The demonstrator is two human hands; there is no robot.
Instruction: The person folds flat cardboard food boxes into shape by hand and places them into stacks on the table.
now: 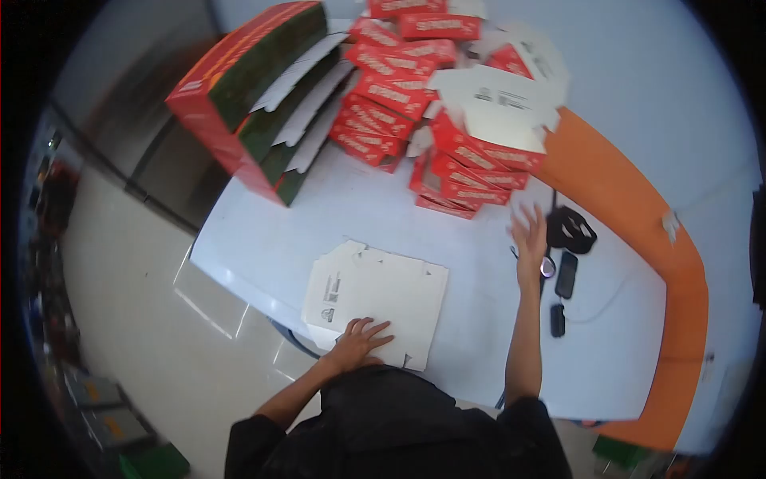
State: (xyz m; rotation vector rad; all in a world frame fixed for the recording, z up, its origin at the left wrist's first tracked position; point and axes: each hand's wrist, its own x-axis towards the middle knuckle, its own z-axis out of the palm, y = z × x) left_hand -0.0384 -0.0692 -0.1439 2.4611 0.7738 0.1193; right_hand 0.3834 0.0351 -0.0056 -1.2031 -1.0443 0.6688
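A flat white carton blank (391, 291) with small dark print lies on the table in front of me. My left hand (359, 345) rests on its near edge, fingers spread and holding nothing. My right hand (528, 231) is raised over the right side of the table, with its fingers apart and slightly blurred. Just beyond it stands a pile of folded red boxes (471, 172) with white lettering. On that pile lies a loose white carton sheet (499, 100).
Another stack of red boxes (383, 96) rises at the back. A red and green display stand (255, 104) with white shelves stands at the back left. Right of my arm are a black strap-like item (573, 230), a dark device (566, 275) and a cable. An orange panel (622, 191) borders the white table (255, 239).
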